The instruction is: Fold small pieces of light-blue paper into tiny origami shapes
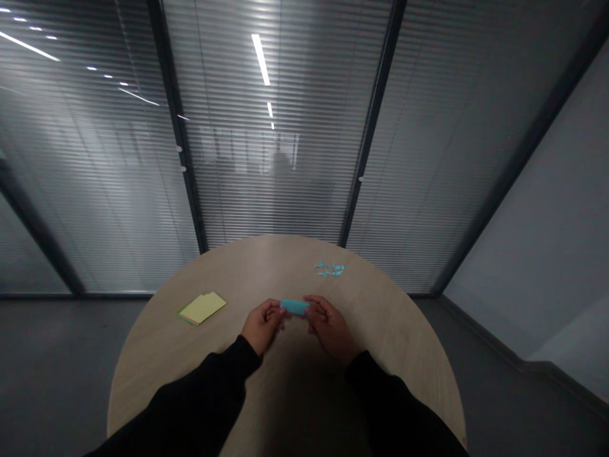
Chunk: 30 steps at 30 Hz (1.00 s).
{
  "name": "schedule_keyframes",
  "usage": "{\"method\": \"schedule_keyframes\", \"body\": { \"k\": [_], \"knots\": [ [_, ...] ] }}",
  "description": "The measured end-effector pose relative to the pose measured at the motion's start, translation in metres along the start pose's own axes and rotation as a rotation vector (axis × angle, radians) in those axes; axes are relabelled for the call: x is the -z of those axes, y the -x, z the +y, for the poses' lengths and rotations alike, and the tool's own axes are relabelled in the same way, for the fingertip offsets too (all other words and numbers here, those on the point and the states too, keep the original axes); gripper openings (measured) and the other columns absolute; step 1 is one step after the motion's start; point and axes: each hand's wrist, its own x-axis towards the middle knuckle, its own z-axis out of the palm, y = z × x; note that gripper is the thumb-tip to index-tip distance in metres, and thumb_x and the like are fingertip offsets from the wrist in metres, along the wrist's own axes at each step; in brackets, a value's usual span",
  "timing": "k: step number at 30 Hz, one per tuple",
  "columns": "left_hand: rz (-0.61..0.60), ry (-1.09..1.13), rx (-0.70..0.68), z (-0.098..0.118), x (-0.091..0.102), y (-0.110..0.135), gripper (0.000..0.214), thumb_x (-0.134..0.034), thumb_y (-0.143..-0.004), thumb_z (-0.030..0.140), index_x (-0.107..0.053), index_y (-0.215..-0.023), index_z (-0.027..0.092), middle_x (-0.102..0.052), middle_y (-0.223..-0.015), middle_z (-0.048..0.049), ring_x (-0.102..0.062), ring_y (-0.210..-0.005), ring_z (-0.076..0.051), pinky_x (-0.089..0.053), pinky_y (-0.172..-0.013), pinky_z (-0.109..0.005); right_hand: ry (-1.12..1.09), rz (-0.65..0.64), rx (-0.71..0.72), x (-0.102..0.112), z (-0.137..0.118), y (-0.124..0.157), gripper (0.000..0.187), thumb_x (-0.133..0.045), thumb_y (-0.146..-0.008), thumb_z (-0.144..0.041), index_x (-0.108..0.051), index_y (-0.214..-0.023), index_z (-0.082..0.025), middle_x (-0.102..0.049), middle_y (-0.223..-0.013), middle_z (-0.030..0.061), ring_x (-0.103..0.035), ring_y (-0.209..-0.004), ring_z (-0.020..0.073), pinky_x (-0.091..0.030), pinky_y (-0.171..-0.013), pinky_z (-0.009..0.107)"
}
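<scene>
A small strip of light blue paper is pinched between both hands above the round wooden table. My left hand grips its left end with the fingertips. My right hand holds the right end the same way. Left of my hands lies a stack of yellow sticky notes, with a green sheet showing along its lower edge. Several thin blue paper scraps lie beyond my right hand, near the far rim.
Black sleeves cover both my forearms and reach over the near part of the round table. Behind the table stand glass partitions with closed blinds and dark frames. A grey floor surrounds the table.
</scene>
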Motion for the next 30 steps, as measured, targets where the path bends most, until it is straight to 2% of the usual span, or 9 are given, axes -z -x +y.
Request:
{"method": "schedule_keyframes", "body": {
  "k": [2, 5, 10, 14, 18, 24, 28, 30],
  "knots": [
    [-0.005, -0.002, 0.002, 0.000, 0.000, 0.000, 0.045, -0.071, -0.073, 0.056, -0.062, -0.088, 0.015, -0.070, -0.079, -0.0057, -0.055, -0.053, -0.010, -0.040, -0.051, -0.022, 0.003, 0.027, 0.040, 0.001, 0.001, -0.001, 0.050, -0.054, -0.089, -0.058, -0.059, -0.118, -0.019, -0.062, -0.072, 0.0001, -0.056, -0.059, 0.0138, -0.045, -0.056, 0.026],
    [-0.014, -0.008, 0.003, 0.000, 0.000, 0.001, 0.046, -0.070, -0.073, 0.056, -0.062, -0.090, 0.015, -0.071, -0.081, -0.0065, -0.055, -0.054, -0.010, -0.041, -0.051, -0.023, 0.007, 0.005, 0.032, 0.003, 0.004, -0.003, 0.052, -0.045, -0.093, -0.061, -0.062, -0.112, -0.017, -0.058, -0.061, -0.0014, -0.055, -0.055, 0.0144, -0.045, -0.055, 0.026],
    [-0.028, -0.023, 0.001, 0.000, 0.000, 0.001, 0.043, -0.068, -0.076, 0.056, -0.061, -0.090, 0.015, -0.070, -0.083, -0.0071, -0.055, -0.055, -0.011, -0.041, -0.051, -0.023, -0.010, -0.043, -0.016, 0.002, 0.005, -0.004, 0.046, -0.057, -0.085, -0.061, -0.065, -0.096, -0.017, -0.062, -0.065, 0.0007, -0.059, -0.058, 0.0154, -0.046, -0.057, 0.027],
    [-0.057, -0.023, -0.020, 0.000, 0.000, 0.000, 0.043, -0.068, -0.076, 0.055, -0.061, -0.089, 0.015, -0.069, -0.081, -0.0072, -0.055, -0.057, -0.011, -0.042, -0.054, -0.024, -0.055, -0.066, -0.052, -0.001, 0.001, -0.003, 0.040, -0.069, -0.078, -0.055, -0.065, -0.092, -0.017, -0.064, -0.069, 0.0011, -0.060, -0.060, 0.0150, -0.046, -0.059, 0.027],
    [-0.075, -0.040, -0.024, -0.001, 0.001, 0.000, 0.040, -0.066, -0.078, 0.053, -0.061, -0.088, 0.015, -0.068, -0.080, -0.0057, -0.056, -0.058, -0.012, -0.043, -0.056, -0.025, -0.123, -0.082, -0.108, -0.001, -0.001, -0.001, 0.038, -0.072, -0.075, -0.050, -0.065, -0.092, -0.016, -0.065, -0.075, 0.0017, -0.059, -0.064, 0.0144, -0.046, -0.062, 0.027],
    [-0.113, -0.052, -0.036, -0.003, 0.001, 0.001, 0.041, -0.064, -0.081, 0.050, -0.061, -0.103, 0.015, -0.061, -0.071, -0.0004, -0.057, -0.061, -0.013, -0.044, -0.061, -0.027, -0.086, -0.187, -0.127, -0.002, -0.002, 0.001, 0.040, -0.078, -0.069, -0.051, -0.065, -0.084, -0.016, -0.062, -0.067, -0.0007, -0.054, -0.060, 0.0131, -0.043, -0.060, 0.027],
    [-0.135, -0.022, -0.043, 0.002, -0.002, 0.004, 0.058, -0.060, -0.085, 0.056, -0.053, -0.125, 0.015, -0.060, -0.074, 0.0003, -0.058, -0.061, -0.013, -0.044, -0.061, -0.026, 0.013, -0.172, -0.079, -0.005, 0.000, 0.001, 0.036, -0.072, -0.075, -0.052, -0.063, -0.081, -0.017, -0.061, -0.066, -0.0010, -0.053, -0.058, 0.0129, -0.039, -0.055, 0.025],
    [-0.141, -0.015, -0.024, 0.004, -0.002, 0.005, 0.063, -0.063, -0.083, 0.056, -0.051, -0.128, 0.015, -0.060, -0.073, 0.0011, -0.059, -0.061, -0.013, -0.044, -0.060, -0.026, 0.084, -0.159, -0.039, -0.007, 0.001, 0.002, 0.033, -0.069, -0.079, -0.050, -0.064, -0.080, -0.017, -0.058, -0.063, -0.0020, -0.050, -0.055, 0.0122, -0.036, -0.052, 0.023]
  ]
}}
